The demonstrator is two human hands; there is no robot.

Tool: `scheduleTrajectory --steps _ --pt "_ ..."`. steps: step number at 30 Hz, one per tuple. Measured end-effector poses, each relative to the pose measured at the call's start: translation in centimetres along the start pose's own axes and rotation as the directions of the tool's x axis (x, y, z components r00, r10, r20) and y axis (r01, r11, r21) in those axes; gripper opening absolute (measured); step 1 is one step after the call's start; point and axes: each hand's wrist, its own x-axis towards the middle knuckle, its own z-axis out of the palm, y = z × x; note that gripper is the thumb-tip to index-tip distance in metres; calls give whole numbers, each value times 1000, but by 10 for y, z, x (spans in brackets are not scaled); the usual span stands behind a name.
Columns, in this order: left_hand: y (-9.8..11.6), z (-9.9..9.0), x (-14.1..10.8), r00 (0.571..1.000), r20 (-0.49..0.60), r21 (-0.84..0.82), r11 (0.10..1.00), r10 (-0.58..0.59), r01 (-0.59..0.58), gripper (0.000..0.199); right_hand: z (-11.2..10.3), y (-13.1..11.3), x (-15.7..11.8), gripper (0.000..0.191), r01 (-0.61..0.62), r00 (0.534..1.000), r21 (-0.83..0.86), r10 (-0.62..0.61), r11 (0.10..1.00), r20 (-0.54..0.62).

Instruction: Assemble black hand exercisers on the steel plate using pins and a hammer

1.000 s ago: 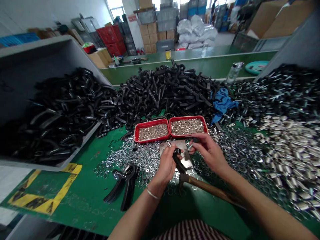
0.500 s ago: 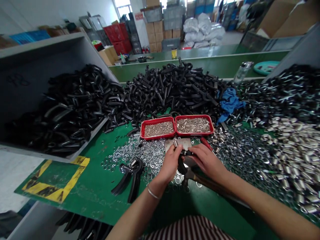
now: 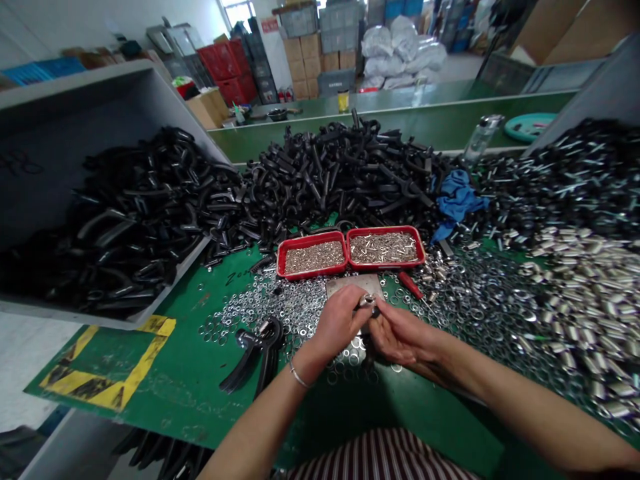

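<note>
Your green table (image 3: 185, 380) has dark handwriting (image 3: 237, 277) on it, left of the trays; it begins like a "2", the rest unclear. Behind it, the white pillar (image 3: 274, 60) carries a red sign (image 3: 269, 25) too small to read. On your left, the big grey plastic bin (image 3: 125, 93) is tipped toward you, with handwritten numerals (image 3: 25, 162) on its inner wall that look like "98". Beside it you have a broad heap of glossy black curved parts (image 3: 320, 170).

In front of the heap, two shallow red rectangular trays (image 3: 281, 260) sit end to end, full of small silvery metal pieces. Nearer you lies a black V-shaped pair of handles (image 3: 270, 343) with a bright coil at its joint. Your left hand (image 3: 340, 317) has its fingers curled, pinching one end of the work; your right hand (image 3: 403, 333) meets it, fingertips closed on the same work. A flat metal plate (image 3: 370, 281) lies partly behind your hands, and a red-handled screwdriver (image 3: 411, 285) is near your right one.

The small black and silvery piece (image 3: 369, 301) is between your fingertips: shiny and ring-like at its upper end, dark and rounded just below, the remainder hidden by your fingers.
</note>
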Motion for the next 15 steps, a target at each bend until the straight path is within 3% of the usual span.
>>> scheduleTrajectory --steps 2,4,5,6,9,10,11,14,15 --pt "-5 1 1 995 -75 -4 997 -71 71 22 -4 -3 0 66 40 982 -216 -79 975 -172" --pt "-9 5 2 973 -160 -49 986 -167 161 23 -6 -8 1 53 72 876 -499 -294 864 -382" --pt "-10 7 3 965 -176 -75 980 -196 186 23 -6 -10 2 49 69 826 -577 -371 814 -424" --pt "-10 9 4 963 -178 -94 978 -200 186 22 -7 -12 3 47 67 814 -594 -388 802 -432" --pt "-6 11 7 983 -169 -79 995 -78 65 18 -8 -15 6 61 46 943 -415 -177 909 -283" --pt "-5 12 9 985 -167 -51 998 -32 24 16 -9 -16 6 63 37 959 -383 -141 923 -247" --pt "-4 12 10 986 -164 -23 1000 -13 9 16 -10 -16 6 60 49 954 -401 -161 915 -253" --pt "-5 12 11 982 -180 28 998 -54 60 17 -14 -15 6 48 109 860 -548 -355 829 -366" --pt "-5 12 10 981 -184 33 998 -53 60 17 -15 -14 6 50 128 874 -533 -349 836 -338"
